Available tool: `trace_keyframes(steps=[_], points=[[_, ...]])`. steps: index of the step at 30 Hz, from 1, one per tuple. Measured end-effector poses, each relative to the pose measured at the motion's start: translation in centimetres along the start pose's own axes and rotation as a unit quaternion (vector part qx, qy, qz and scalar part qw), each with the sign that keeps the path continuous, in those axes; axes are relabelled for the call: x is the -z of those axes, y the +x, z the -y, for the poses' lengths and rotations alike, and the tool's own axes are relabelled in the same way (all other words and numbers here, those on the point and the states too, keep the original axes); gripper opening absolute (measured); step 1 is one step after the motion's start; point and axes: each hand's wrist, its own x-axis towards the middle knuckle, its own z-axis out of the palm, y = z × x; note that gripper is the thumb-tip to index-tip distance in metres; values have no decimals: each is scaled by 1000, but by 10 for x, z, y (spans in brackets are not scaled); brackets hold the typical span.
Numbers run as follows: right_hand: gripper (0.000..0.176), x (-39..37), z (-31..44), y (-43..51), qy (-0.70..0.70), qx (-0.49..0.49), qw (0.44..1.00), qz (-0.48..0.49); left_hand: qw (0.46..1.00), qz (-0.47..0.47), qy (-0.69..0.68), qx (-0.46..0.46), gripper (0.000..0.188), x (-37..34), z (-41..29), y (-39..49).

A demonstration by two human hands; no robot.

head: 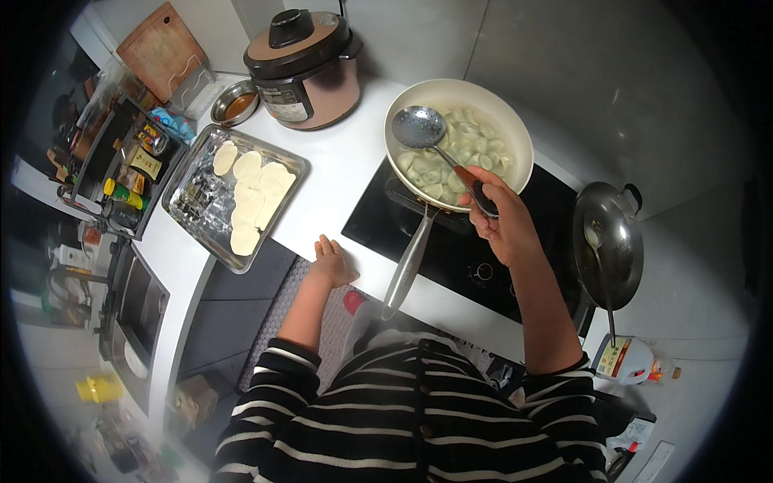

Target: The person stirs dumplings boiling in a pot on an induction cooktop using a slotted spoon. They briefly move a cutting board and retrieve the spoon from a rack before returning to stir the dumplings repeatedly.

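Observation:
My right hand grips the wood-and-black handle of a perforated metal skimmer. Its bowl hangs over a deep, cream-coloured pan and looks free of food. Many pale dumplings sit in cloudy liquid inside that pan. A long metal pan handle points towards me over the front of the black cooktop. My left hand rests on the front edge of the white counter, holding nothing. Left of it, a metal tray bears several flat pieces of dough and streaks of flour.
An electric pressure cooker stands at the back, beside a metal bowl of brown liquid. To the right, a wok holds a long-handled spoon. A condiment rack, a cutting board and a sink are leftward.

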Motion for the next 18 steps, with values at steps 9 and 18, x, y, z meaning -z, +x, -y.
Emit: trace_keyframes(steps=[9, 18], points=[[47, -4, 13, -17, -43, 27, 998, 24, 1000, 2, -1, -6, 113, -6, 4, 7], [47, 7, 7, -24, -53, 48, 996, 49, 1000, 1, -23, -17, 112, 2, 5, -4]])
